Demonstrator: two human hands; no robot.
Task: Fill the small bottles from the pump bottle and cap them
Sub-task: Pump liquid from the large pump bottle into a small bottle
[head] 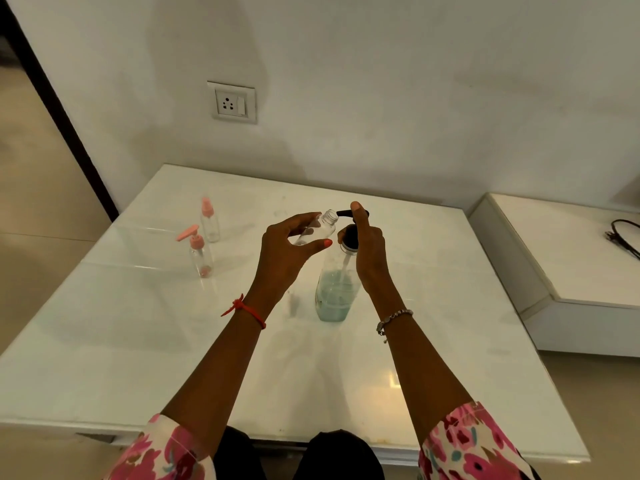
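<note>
A clear pump bottle [333, 296] with pale blue-green liquid and a black pump head stands on the white table [138, 358]. My right hand [367, 251] grips its neck, with the index finger lying on the pump head. My left hand [287, 251] holds a small clear bottle [320, 229], uncapped and tilted, its open mouth right at the black spout. Two more small clear bottles stand to the left, one with a pink pump cap [199, 252] and one with a pink spray cap [210, 221].
The table stands against a white wall with a socket plate [232, 103]. A lower white ledge [571, 258] at the right carries a black cable [625, 237]. My knees show under the table's near edge.
</note>
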